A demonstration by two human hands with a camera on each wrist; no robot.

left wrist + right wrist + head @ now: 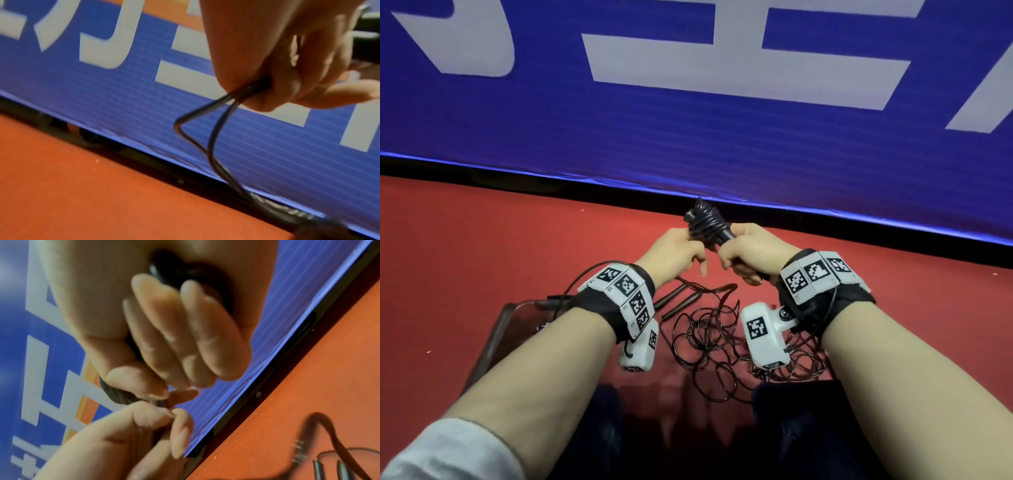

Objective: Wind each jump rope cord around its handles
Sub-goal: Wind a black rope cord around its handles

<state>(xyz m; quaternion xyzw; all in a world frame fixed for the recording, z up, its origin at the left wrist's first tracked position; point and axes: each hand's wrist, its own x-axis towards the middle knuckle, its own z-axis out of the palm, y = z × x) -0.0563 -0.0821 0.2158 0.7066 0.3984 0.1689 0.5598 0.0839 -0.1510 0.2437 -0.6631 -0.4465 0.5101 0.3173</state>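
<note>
- A pair of black handles (707,228), bound together by coils of thin black cord (213,134), is held up above the red floor (482,260), at about 12 o'clock from the wrists.
- The lower ends of the handles are wrapped tightly by the curled fingers of the right hand (748,255).
- The cord is pinched in the closed left hand (674,255), at 9 o'clock of the bundle.
- Only in the left wrist view are two strands seen leaving the fist, one sharply kinked.
- Only in the head view is a loose tangle of cord (715,339) seen on the floor, with a second pair of handles (678,301) at its 10 o'clock.
</note>
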